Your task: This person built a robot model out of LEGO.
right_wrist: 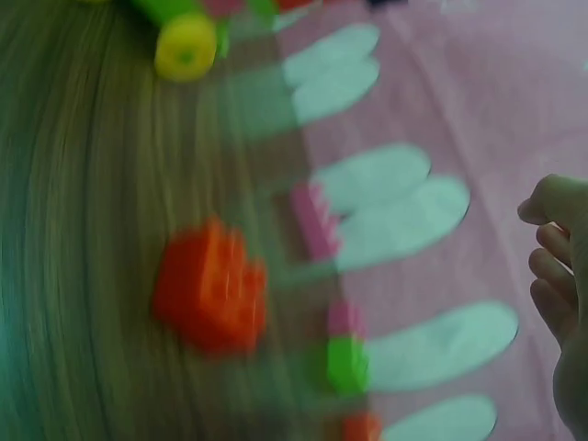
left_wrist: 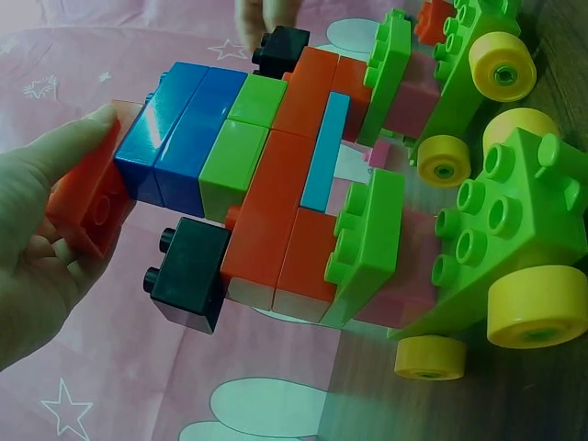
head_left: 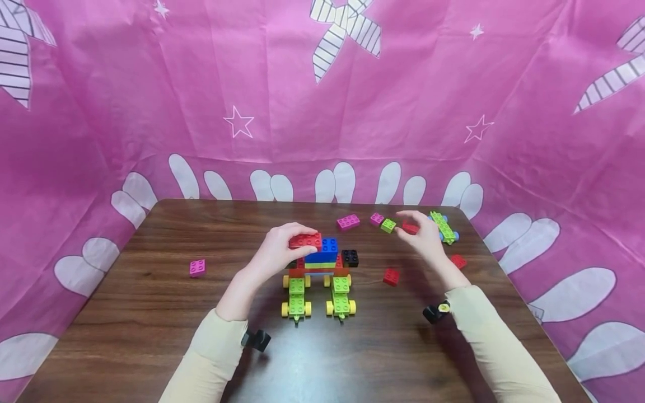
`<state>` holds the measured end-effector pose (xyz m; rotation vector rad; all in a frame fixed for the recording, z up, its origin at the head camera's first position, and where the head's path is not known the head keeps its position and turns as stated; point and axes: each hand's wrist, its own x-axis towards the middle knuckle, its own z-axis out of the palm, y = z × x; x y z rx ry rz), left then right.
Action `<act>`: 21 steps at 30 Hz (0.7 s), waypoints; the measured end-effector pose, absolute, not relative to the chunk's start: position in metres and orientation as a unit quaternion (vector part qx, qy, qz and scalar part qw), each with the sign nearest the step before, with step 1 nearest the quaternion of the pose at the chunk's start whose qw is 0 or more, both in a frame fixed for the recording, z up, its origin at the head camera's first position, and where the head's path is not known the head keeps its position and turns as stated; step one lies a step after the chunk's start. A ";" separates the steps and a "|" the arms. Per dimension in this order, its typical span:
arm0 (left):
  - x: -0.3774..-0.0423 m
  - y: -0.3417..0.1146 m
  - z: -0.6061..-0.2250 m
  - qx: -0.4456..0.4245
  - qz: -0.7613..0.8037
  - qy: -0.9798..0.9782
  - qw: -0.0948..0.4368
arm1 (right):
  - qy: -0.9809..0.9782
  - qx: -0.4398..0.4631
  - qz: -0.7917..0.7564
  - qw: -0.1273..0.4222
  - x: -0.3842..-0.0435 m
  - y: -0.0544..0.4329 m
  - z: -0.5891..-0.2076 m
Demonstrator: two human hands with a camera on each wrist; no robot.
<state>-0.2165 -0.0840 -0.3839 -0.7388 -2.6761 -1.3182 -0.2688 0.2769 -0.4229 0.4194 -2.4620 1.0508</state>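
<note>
My left hand (head_left: 282,246) grips a red brick (left_wrist: 92,197) between thumb and fingers, at the top of a tall block build. One end of this brick meets the two blue bricks (left_wrist: 165,133). Under those come green bricks (left_wrist: 243,138) and wider red ones (left_wrist: 262,216). A black brick (left_wrist: 190,276) juts from either side. Two light green car bases (head_left: 297,296) with yellow wheels carry the build on the table. Out to the right, my right hand (head_left: 422,238) hovers with fingers loosely bent around nothing, close to a red brick (head_left: 410,228).
Behind the build lie a long pink brick (head_left: 348,222), a small pink brick (head_left: 377,218) and a green brick (head_left: 388,225). Another red brick (head_left: 391,276) sits right of it. A green car base with blue wheels (head_left: 443,228) stands far right; a pink brick (head_left: 197,268) is at left.
</note>
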 end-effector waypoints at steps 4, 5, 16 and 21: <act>-0.216 -0.084 -0.386 -0.246 -0.428 -0.869 0.038 | -0.909 0.141 0.351 0.175 -0.282 0.298 -0.433; -0.216 -0.084 -0.386 -0.246 -0.429 -0.868 0.038 | -0.914 0.141 0.343 0.164 -0.286 0.303 -0.436; -0.220 -0.085 -0.388 -0.240 -0.436 -0.867 0.032 | -0.947 0.128 0.281 0.083 -0.319 0.333 -0.451; -0.221 -0.087 -0.388 -0.241 -0.432 -0.868 0.032 | -0.956 0.115 0.265 0.054 -0.328 0.339 -0.457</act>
